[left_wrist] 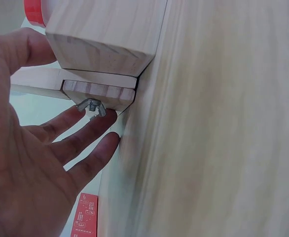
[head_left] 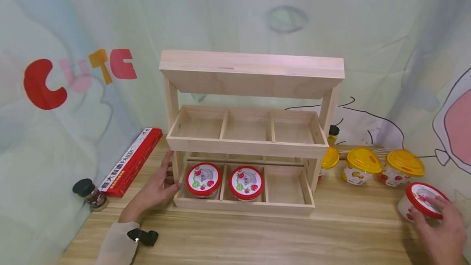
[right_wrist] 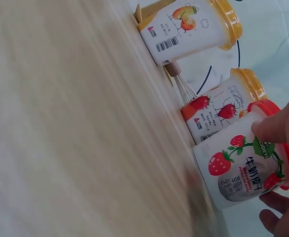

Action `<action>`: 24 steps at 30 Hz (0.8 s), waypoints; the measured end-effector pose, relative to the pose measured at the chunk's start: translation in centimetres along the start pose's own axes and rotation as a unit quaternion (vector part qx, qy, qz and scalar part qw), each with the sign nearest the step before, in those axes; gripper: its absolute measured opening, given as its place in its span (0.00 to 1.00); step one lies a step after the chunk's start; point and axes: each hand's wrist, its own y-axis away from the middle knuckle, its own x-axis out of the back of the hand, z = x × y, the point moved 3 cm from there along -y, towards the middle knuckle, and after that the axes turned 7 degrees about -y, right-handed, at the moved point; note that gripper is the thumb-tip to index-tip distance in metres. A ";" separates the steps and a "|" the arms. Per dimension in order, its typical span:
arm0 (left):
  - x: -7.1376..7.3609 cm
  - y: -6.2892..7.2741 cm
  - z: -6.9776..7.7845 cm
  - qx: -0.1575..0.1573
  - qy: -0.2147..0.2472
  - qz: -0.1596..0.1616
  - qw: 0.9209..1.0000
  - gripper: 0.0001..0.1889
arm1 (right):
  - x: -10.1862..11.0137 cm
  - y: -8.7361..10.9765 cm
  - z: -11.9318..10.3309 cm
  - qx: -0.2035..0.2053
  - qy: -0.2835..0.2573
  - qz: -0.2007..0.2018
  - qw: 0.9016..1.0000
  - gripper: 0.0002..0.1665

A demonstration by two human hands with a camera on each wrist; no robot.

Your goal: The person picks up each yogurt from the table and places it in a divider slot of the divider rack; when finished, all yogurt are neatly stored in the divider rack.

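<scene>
At the left end of a two-tier wooden rack (head_left: 243, 145), my left hand (head_left: 156, 187) holds the lower tray and post. In the left wrist view, the thumb lies against the tray's end, while fingertips reach the post beside a metal wing nut (left_wrist: 92, 105). Far to the right, my right hand (head_left: 443, 226) grips a strawberry-printed tub (right_wrist: 245, 165) by its red lid. This tub is slightly tilted in the head view. Two similar red-lidded tubs, one on the left (head_left: 203, 180) and one in the middle (head_left: 246, 183), occupy lower-tray compartments.
Several yellow-lidded cups (head_left: 363, 166) stand right of the rack, with a whisk (right_wrist: 181, 81) among them. Behind the rack's right post is a dark-capped bottle (head_left: 333, 135). A red pasta box (head_left: 130, 162) and a black-capped jar (head_left: 91, 194) are at the left.
</scene>
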 end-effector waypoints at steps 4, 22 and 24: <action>0.0 0.1 -0.1 -0.002 0.005 0.001 1.000 0.63 | -0.2 0.2 0.0 0.000 -0.013 0.021 1.000 0.33; 0.0 -0.1 0.0 0.002 -0.001 -0.002 1.000 0.63 | -0.4 0.3 -0.2 -0.026 -0.021 0.030 0.999 0.34; 0.0 -0.1 0.1 0.004 -0.001 -0.001 1.000 0.63 | -0.3 0.3 -0.4 -0.023 -0.021 0.032 0.999 0.33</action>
